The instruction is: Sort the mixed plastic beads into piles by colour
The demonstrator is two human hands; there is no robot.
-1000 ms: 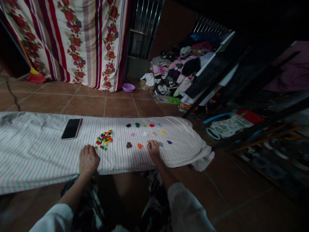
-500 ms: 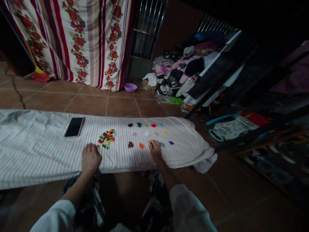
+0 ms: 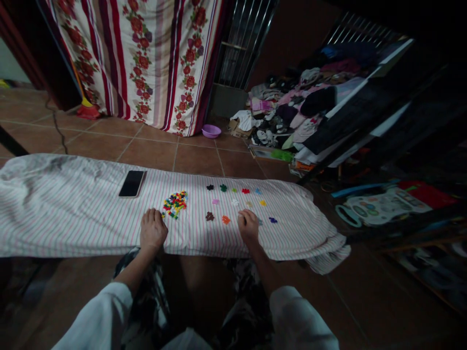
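Observation:
A mixed pile of small coloured plastic pieces (image 3: 175, 204) lies on a striped cloth (image 3: 197, 238). My left hand (image 3: 153, 228) rests palm down just at its near left edge, fingers loosely extended. My right hand (image 3: 248, 226) is closed in a pinch over the sorted groups; what its fingertips hold, if anything, is too small to make out. Beside it lie an orange group (image 3: 225, 219) and a dark blue group (image 3: 273, 220), and a grey group (image 3: 260, 221) is partly hidden behind it. Further left sits a brown group (image 3: 209, 216). White (image 3: 235, 202), yellow (image 3: 262, 203) and red (image 3: 245, 191) groups lie beyond.
A phone (image 3: 132, 184) lies on the cloth left of the pile. Past the cloth-covered surface are a tiled floor, a purple basin (image 3: 211, 131), a floral curtain (image 3: 160, 63) and a heap of clothes (image 3: 288, 107). Shelving with a toy board (image 3: 375, 204) stands at the right.
The view has shifted, so everything sits further right in the picture. My right hand stays pinched near the grey group, and my left hand remains beside the mixed pile.

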